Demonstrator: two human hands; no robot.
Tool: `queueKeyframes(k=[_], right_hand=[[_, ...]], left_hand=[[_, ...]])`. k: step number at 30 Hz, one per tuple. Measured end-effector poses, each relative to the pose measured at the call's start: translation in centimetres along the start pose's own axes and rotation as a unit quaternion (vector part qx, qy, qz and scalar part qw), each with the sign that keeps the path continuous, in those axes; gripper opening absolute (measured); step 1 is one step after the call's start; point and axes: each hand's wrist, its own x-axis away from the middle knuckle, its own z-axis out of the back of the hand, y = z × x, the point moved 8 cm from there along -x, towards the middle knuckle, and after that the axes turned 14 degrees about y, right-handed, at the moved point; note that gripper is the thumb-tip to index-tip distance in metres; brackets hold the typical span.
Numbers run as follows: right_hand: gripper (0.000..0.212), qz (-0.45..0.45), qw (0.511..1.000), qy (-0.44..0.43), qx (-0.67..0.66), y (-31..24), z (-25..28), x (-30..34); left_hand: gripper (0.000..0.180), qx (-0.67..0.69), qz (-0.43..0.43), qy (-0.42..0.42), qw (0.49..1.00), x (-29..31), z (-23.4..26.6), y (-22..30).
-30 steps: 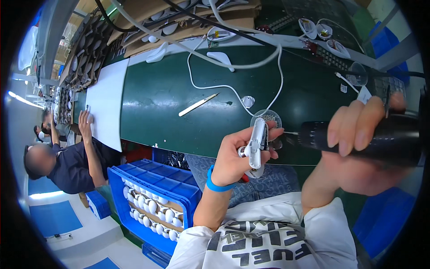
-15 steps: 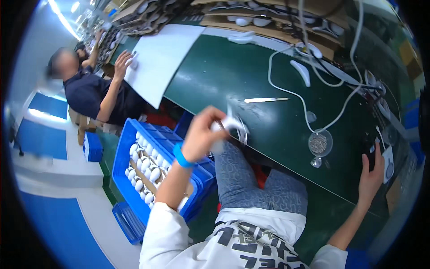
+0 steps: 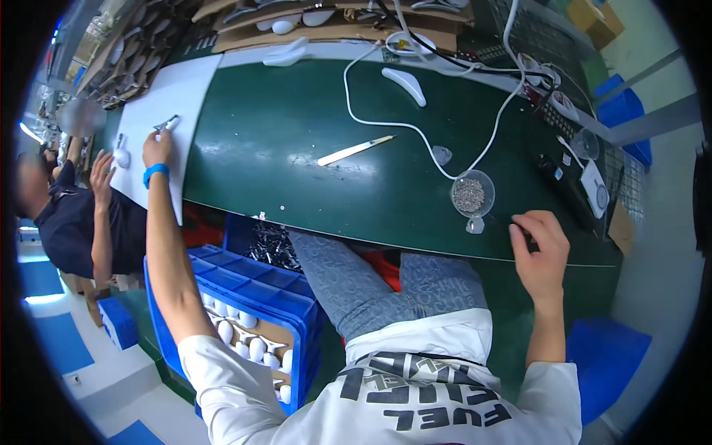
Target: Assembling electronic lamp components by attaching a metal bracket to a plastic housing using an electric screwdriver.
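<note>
At the far left, my left hand (image 3: 157, 150) reaches out over the white sheet (image 3: 194, 89). Its fingers are closed on a small white plastic part (image 3: 169, 124) with a dark piece on it, partly hidden by the fingers. My right hand (image 3: 543, 245) hovers at the table's near edge, fingers loosely bent, thumb a little apart, nothing visible in it. Close by it is a clear round cup (image 3: 472, 194) of tiny metal pieces. A black hand tool (image 3: 567, 194) lies beyond it to the right. Another white part (image 3: 121, 154) lies on the sheet near a co-worker's hand (image 3: 101, 178).
A blue crate (image 3: 308, 315) of white rounded parts on cardboard stands left of my legs. Across the green table (image 3: 259, 156) lie a white pen-like tool (image 3: 356, 150), a curved white shell (image 3: 405, 86) and a looping white cable (image 3: 356, 115). Cardboard trays (image 3: 371, 33) line the back.
My left hand has carried the white part from near my lap out to the white sheet. My right hand has come off the black tool, toward the cup. The view has shifted.
</note>
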Motion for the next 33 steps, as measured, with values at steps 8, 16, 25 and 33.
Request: queueKeyframes(k=[8, 16, 25, 33], right_hand=[[0.009, 0.133, 0.969, -0.154, 0.142, -2.1, -4.2, 0.1], [0.017, 0.31, 0.859, -0.281, 0.294, -1.5, -5.7, 1.2], [0.017, 0.326, 0.882, -0.236, 0.244, -1.9, -5.4, 0.9], [0.007, -0.004, 0.989, -0.139, 0.041, 8.9, -1.7, -1.8]], left_hand=[[0.032, 0.23, -0.04, 0.079, 0.969, 18.1, 16.3, -3.4], [0.019, 0.277, 0.322, 0.062, 0.903, 39.8, 22.8, -20.8], [0.059, 0.0, 0.045, -0.143, 0.989, 47.5, 15.8, -15.4], [0.051, 0.041, 0.251, -0.118, 0.96, 48.9, 17.0, -16.8]])
